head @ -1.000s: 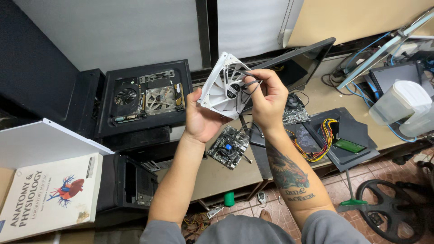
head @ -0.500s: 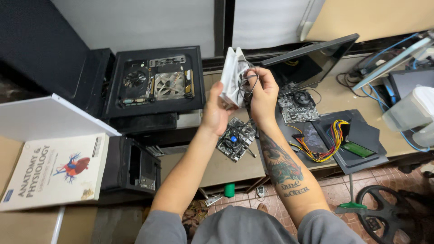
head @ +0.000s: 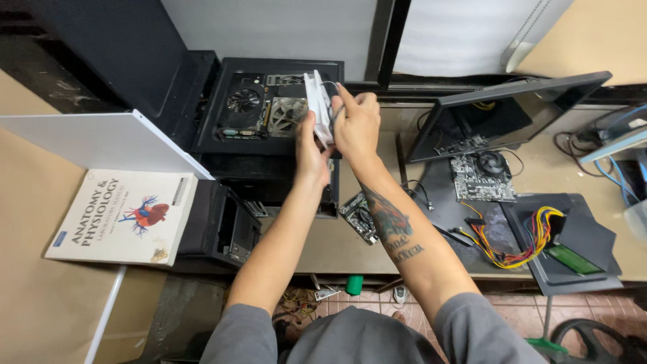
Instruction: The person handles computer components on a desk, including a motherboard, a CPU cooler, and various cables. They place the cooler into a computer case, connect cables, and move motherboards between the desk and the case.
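Note:
Both hands hold a white square case fan (head: 318, 108) upright and edge-on at the right side of an open black computer case (head: 269, 108). My left hand (head: 309, 148) grips the fan's lower edge from below. On the fan's right face, my right hand (head: 356, 123) pinches it along with a thin cable. Inside the case lie a graphics card (head: 244, 102) and a grey cooler fan (head: 286, 113).
A small circuit board (head: 360, 217) lies on the desk under my arms. A motherboard (head: 482, 176), a black side panel (head: 505, 116), coloured wires (head: 515, 246) and a green board (head: 573, 259) are to the right. A book (head: 125, 216) and white panel (head: 94, 140) are left.
The fan has gone from facing me to edge-on and moved left to the open case, both hands travelling with it. The view has shifted right, so the book shows further in.

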